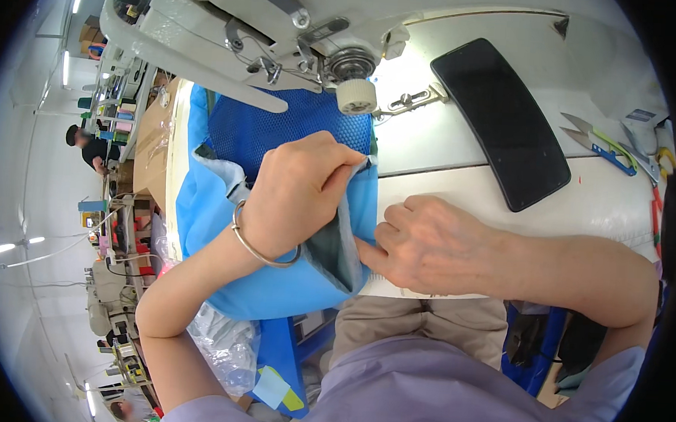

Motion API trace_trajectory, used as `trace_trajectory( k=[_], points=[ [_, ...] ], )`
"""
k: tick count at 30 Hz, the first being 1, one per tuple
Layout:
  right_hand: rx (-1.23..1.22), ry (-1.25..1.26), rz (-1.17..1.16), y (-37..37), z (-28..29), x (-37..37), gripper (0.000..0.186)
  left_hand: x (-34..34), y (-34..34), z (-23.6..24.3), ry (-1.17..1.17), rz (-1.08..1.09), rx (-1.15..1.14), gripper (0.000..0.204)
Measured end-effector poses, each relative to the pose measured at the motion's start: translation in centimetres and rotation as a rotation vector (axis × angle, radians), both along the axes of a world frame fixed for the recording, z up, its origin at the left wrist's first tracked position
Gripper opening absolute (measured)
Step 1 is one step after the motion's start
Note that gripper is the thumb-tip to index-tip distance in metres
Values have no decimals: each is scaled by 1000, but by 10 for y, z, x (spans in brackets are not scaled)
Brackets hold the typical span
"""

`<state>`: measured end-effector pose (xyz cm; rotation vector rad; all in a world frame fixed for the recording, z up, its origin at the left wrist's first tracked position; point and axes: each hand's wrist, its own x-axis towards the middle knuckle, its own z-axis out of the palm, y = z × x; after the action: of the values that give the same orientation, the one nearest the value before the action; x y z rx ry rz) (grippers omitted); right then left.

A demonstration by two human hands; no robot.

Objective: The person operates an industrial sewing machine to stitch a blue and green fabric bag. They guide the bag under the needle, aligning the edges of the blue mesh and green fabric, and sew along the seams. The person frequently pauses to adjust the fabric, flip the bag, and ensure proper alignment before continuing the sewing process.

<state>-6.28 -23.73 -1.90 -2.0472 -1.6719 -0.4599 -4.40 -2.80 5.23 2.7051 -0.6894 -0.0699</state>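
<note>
A light blue fabric bag piece (227,289) with a grey lining and a dark blue mesh panel (266,127) lies under the sewing machine head (317,34). My left hand (301,186), with a metal bangle at its wrist, is closed on the piece's folded edge, just in front of the presser area. My right hand (428,246) rests to the right with curled fingers. Its thumb and forefinger close on the same piece's right edge. The needle and the fingertips of my left hand are partly hidden.
A black phone (503,124) lies on the white machine bed to the right. Beyond it are thread snips (601,144) and other hand tools. A clear plastic bag (224,350) hangs below on the left. Farther left, a person (93,148) stands among worktables and machines.
</note>
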Motion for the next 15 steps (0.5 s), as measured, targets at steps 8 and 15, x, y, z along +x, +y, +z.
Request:
trace_trajectory(
  k=[8, 15],
  points=[
    [-29, -2, 7, 0, 0, 0, 13, -10, -6, 1, -63, -88, 93, 21],
    [-30, 6, -11, 1, 1, 1, 12, -7, 28, -12, 42, -101, -146, 32]
  ],
)
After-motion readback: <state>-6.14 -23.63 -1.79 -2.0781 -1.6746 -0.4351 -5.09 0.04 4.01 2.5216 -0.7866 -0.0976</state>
